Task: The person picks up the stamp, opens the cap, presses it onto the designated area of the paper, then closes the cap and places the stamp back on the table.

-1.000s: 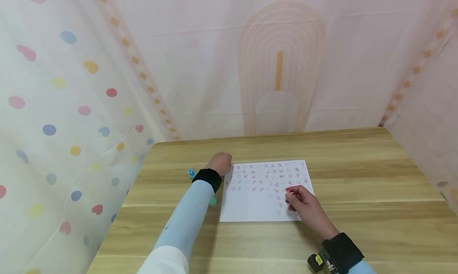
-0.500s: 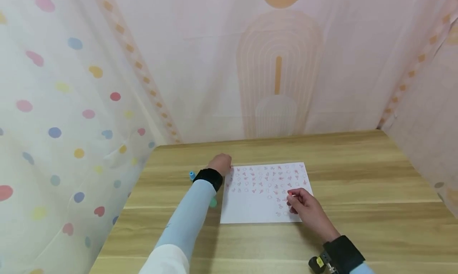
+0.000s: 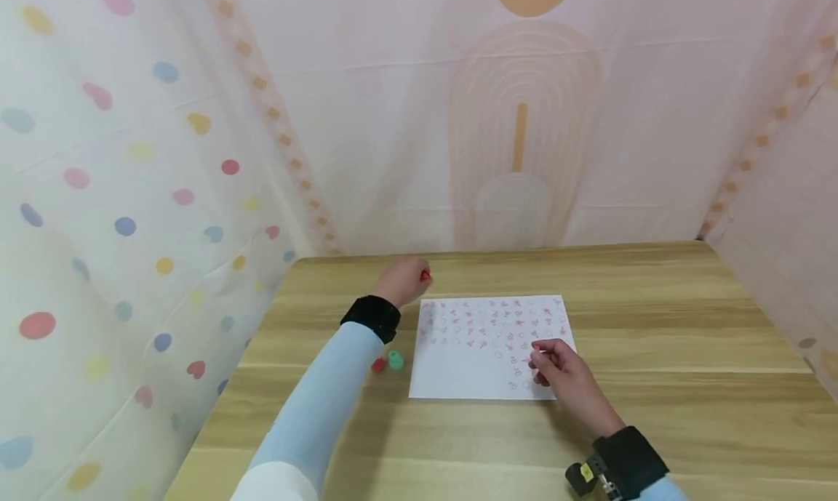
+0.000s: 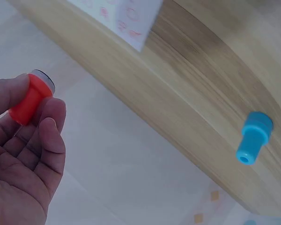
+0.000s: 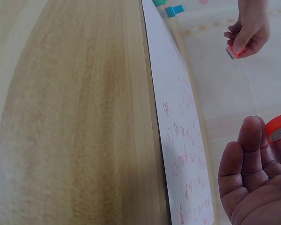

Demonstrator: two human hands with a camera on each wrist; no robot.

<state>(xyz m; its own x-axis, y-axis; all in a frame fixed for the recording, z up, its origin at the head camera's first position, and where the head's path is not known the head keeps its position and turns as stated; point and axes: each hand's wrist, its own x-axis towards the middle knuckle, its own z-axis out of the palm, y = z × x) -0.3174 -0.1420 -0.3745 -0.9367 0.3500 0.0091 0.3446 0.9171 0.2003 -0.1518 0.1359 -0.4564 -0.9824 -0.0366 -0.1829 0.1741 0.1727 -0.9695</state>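
My left hand (image 3: 402, 281) grips a red toy stamp (image 4: 32, 98) between thumb and fingers, its pale stamping face pointing outward in the left wrist view. It is held above the table just beyond the far left corner of a white sheet of paper (image 3: 458, 374), which carries rows of small red prints. Over the sheet's right side, my right hand (image 3: 568, 377) pinches a small red round piece (image 5: 278, 128) with a pale disc face, similar to a stamp's cap. Several prints lie beneath and beside this hand, some hidden by it.
A green stamp (image 3: 396, 360) and a small red piece (image 3: 377, 365) sit on the wooden table (image 3: 655, 326) left of the sheet. A blue stamp (image 4: 254, 137) stands near the table's far left, hidden by my left arm in the head view. Patterned cloth (image 3: 380, 123) hangs behind.
My left hand has risen off the sheet's far left corner and moved away from me with the red stamp. The right hand has kept its pose over the sheet.
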